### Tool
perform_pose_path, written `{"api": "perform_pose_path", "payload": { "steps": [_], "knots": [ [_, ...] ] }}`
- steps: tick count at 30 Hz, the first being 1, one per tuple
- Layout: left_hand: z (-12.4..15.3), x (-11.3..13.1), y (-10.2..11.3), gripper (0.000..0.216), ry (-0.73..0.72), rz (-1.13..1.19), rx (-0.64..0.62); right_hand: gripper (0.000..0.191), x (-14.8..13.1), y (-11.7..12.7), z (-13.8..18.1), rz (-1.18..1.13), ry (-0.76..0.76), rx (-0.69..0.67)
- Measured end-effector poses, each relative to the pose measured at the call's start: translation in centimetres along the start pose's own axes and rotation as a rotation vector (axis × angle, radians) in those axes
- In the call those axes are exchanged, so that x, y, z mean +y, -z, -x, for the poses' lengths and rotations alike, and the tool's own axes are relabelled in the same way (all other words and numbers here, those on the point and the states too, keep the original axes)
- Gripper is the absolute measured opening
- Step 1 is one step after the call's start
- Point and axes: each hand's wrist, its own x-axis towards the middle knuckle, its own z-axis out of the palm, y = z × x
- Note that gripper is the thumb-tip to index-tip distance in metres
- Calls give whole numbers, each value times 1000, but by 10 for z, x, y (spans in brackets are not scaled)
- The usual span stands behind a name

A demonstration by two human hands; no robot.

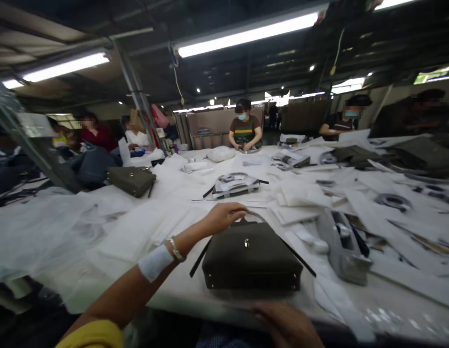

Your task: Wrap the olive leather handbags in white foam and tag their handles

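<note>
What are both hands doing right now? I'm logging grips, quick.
Left hand: closed on the handle of the dark handbag.
Right hand: at the table edge near the handbag; grip cannot be told.

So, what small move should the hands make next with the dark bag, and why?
Probably lift the dark handbag by its handle: the left hand is already on the handle at the top, and the right hand sits at the table edge below it.

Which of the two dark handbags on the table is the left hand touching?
The near handbag, lying flat by the table edge; the left hand rests at its handle. The other handbag lies far left, untouched.
</note>
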Motion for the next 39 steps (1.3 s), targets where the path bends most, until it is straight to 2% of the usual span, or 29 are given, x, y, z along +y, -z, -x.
{"api": "perform_pose_path", "payload": {
  "steps": [2,4,7,9,11,14,19,24,27,32,35,39],
  "knots": [
    [31,-3,8,35,38,9,18,33,2,20,-8,217,190,69],
    [64,-6,5,38,97,-59,-3,39,4,38,-22,438,291,93],
    [105,-10,-20,60,79,-239,-115,55,10,55,-45,612,263,-51],
    [118,-13,-42,82,16,-390,-150,67,16,60,-59,644,231,-183],
    [120,-17,-60,93,-44,-528,-145,77,24,63,-70,641,220,-284],
    [114,-27,-76,89,-86,-652,-126,87,36,64,-80,628,215,-365],
    [120,-49,-94,62,-119,-737,-125,74,55,49,-68,664,194,-393],
    [143,-56,-117,63,-147,-732,-97,73,66,28,-37,592,151,-391],
    [146,-51,-126,64,-104,-711,-89,74,63,28,-37,535,121,-385],
    [141,-47,-138,68,-17,-711,-15,38,44,28,-79,507,-40,-299],
    [142,-49,-143,72,-19,-728,17,43,27,16,-111,646,-158,-278],
    [144,-52,-144,73,-40,-742,40,53,13,-2,-137,797,-260,-373]
  ]
}}
